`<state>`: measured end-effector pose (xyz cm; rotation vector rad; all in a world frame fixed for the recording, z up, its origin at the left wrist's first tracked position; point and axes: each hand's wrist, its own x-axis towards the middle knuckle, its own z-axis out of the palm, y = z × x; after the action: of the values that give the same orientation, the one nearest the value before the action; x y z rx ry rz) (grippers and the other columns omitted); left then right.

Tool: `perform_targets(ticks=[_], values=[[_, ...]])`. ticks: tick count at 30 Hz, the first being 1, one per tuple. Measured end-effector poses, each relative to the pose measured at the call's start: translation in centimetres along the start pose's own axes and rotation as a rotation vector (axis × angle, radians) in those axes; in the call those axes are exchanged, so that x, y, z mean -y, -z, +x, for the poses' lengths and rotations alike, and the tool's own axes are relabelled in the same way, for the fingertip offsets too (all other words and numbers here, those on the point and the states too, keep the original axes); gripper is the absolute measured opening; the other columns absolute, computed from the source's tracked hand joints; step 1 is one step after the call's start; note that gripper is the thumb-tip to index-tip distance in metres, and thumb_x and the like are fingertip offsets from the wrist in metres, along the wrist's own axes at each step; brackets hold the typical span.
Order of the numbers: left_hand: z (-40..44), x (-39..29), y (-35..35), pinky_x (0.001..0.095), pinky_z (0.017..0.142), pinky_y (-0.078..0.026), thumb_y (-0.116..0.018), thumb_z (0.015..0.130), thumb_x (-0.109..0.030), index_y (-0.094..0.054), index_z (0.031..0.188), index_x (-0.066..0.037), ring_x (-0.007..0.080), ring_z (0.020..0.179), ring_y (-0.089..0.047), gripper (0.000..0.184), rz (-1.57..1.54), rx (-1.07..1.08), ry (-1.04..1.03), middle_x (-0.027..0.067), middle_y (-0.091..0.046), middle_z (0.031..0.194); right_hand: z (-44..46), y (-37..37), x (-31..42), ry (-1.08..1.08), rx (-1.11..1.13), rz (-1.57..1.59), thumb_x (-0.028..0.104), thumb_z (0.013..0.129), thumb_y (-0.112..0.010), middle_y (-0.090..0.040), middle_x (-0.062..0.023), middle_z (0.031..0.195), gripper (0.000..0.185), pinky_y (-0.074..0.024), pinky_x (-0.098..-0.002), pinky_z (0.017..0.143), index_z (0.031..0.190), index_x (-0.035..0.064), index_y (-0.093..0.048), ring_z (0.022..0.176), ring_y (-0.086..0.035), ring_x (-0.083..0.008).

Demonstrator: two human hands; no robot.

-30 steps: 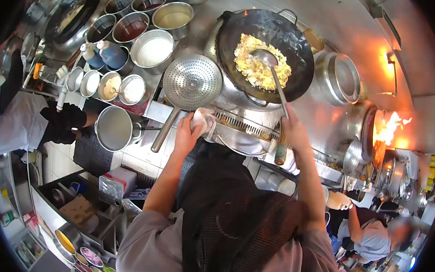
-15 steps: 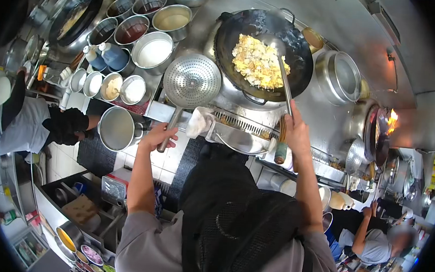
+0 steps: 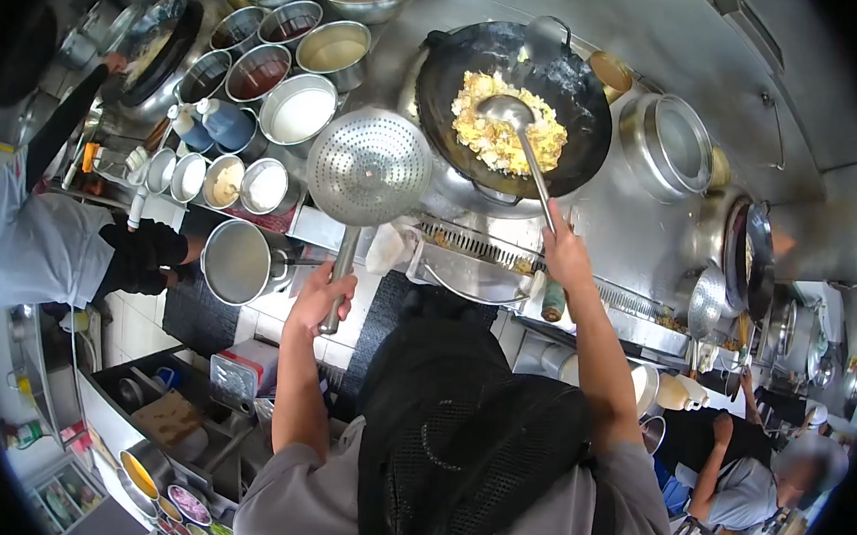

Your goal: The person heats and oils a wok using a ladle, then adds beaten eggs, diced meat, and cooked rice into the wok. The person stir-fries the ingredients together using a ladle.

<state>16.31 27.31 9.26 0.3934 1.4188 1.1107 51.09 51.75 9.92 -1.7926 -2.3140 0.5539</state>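
Observation:
My left hand (image 3: 323, 298) is closed around the handle of a perforated strainer (image 3: 370, 166), whose round metal bowl hangs over the counter edge, left of the wok. The long handle of a metal ladle (image 3: 533, 161) is gripped in my right hand (image 3: 567, 254). Its bowl rests on the yellow and white scrambled egg (image 3: 549, 149) in the black wok (image 3: 590, 111). A white cloth (image 3: 384, 249) lies by the counter edge, just right of my left hand. Below my right hand a green-wrapped handle (image 3: 553, 301) sticks out.
Metal bowls of sauces and white seasoning (image 3: 299, 110) stand left of the wok. A large pot (image 3: 236, 261) is left of my left hand; stacked metal basins (image 3: 664, 145) are at right. Co-workers stand at far left (image 3: 43, 234) and lower right (image 3: 744, 488).
The ladle bowl has moved from the egg's upper right onto its middle. My left hand and the strainer have come slightly nearer. The flame at right no longer shows; the left co-worker's arm reaches out.

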Motion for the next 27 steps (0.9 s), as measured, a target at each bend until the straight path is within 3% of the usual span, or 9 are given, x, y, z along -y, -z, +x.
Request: perform_targets(ticks=[2, 6, 8, 12, 14, 16, 21, 26, 27], values=[[-1.9, -0.6, -0.7, 0.0257, 0.04, -0.039, -0.064, 0.084, -0.013, -0.05, 0.098, -0.002, 0.0118, 0.045, -0.05, 0.023, 0.057, -0.054, 0.043, 0.0046, -0.054, 0.068, 0.5, 0.0, -1.7, 0.202, 0.014, 0.158, 0.022, 0.096, -0.054, -0.066, -0.0289, 0.092, 0.047, -0.0497, -0.0536, 0.075, 0.142, 0.0185, -0.045, 0.085, -0.064, -0.0481], [-4.6, -2.1, -2.2, 0.0266, 0.041, -0.04, -0.065, 0.084, -0.014, -0.049, 0.111, 0.003, 0.0118, 0.045, -0.051, 0.035, 0.09, -0.08, 0.03, 0.0057, -0.055, 0.069, -2.8, 3.1, -0.8, 0.135, -0.04, 0.23, 0.021, 0.096, -0.054, -0.066, -0.0286, 0.098, 0.046, -0.0496, -0.0517, 0.08, 0.142, 0.0182, -0.046, 0.092, -0.063, -0.0475], [-4.6, -3.2, -3.2, 0.027, 0.042, -0.04, -0.065, 0.085, -0.014, -0.048, 0.113, 0.004, 0.0121, 0.046, -0.052, 0.038, 0.107, -0.071, 0.006, 0.0058, -0.055, 0.07, -4.7, 3.5, -2.1, -0.042, -0.095, 0.229, 0.018, 0.096, -0.054, -0.064, -0.0291, 0.107, 0.043, -0.0494, -0.0497, 0.084, 0.139, 0.0141, -0.05, 0.098, -0.062, -0.0468], [-1.5, -6.0, -5.9, 0.0266, 0.045, -0.04, -0.065, 0.084, -0.014, -0.048, 0.116, 0.006, 0.0113, 0.049, -0.052, 0.041, 0.288, -0.072, -0.091, 0.0062, -0.055, 0.073, -5.8, 3.1, -6.8, -0.046, -0.14, 0.208, 0.015, 0.096, -0.055, -0.063, -0.0289, 0.112, 0.045, -0.0502, -0.0483, 0.084, 0.14, 0.0107, -0.048, 0.099, -0.062, -0.0463], [0.7, -7.8, -7.3, 0.0288, 0.046, -0.042, -0.066, 0.082, -0.014, -0.047, 0.119, 0.007, 0.0123, 0.05, -0.054, 0.047, 0.39, -0.073, -0.146, 0.0075, -0.057, 0.076, -7.4, 4.5, -5.1, 0.109, -0.227, 0.228, 0.015, 0.095, -0.057, -0.063, -0.0282, 0.115, 0.047, -0.0515, -0.0468, 0.082, 0.14, 0.0075, -0.047, 0.098, -0.064, -0.0456], [4.3, -8.0, -8.4, 0.0303, 0.047, -0.043, -0.065, 0.081, -0.013, -0.046, 0.12, 0.008, 0.0135, 0.05, -0.055, 0.048, 0.459, -0.073, -0.216, 0.0087, -0.057, 0.077, -8.3, 6.2, -2.1, -0.04, -0.151, 0.261, 0.015, 0.095, -0.057, -0.065, -0.0268, 0.112, 0.047, -0.0526, -0.0459, 0.08, 0.141, 0.0117, -0.047, 0.095, -0.065, -0.0441], [8.4, -9.4, -13.2, 0.0344, 0.052, -0.049, -0.06, 0.083, -0.013, -0.044, 0.122, 0.009, 0.02, 0.05, -0.06, 0.048, 0.674, -0.1, -0.389, 0.0157, -0.059, 0.081, -6.1, 3.6, -0.3, 0.243, -0.227, 0.138, 0.019, 0.094, -0.058, -0.066, -0.02, 0.096, 0.05, -0.0525, -0.0503, 0.069, 0.142, 0.0262, -0.046, 0.078, -0.064, -0.0432], [9.6, -9.3, -12.5, 0.0377, 0.054, -0.051, -0.059, 0.082, -0.012, -0.045, 0.122, 0.005, 0.0252, 0.054, -0.064, 0.046, 0.703, -0.252, -0.399, 0.0195, -0.063, 0.086, -6.7, 5.2, -2.0, 0.089, -0.062, -0.051, 0.027, 0.094, -0.056, -0.065, -0.0186, 0.099, 0.049, -0.0529, -0.052, 0.075, 0.141, 0.0349, -0.045, 0.081, -0.065, -0.0424], [10.9, -7.5, -10.5, 0.0386, 0.054, -0.051, -0.059, 0.082, -0.012, -0.043, 0.123, 0.005, 0.0257, 0.055, -0.064, 0.047, 0.863, -0.373, -0.549, 0.0204, -0.064, 0.086, -7.0, 5.4, -3.0, 0.025, -0.015, -0.109, 0.026, 0.094, -0.057, -0.065, -0.0189, 0.098, 0.05, -0.0528, -0.0519, 0.075, 0.141, 0.0351, -0.045, 0.081, -0.065, -0.042]])
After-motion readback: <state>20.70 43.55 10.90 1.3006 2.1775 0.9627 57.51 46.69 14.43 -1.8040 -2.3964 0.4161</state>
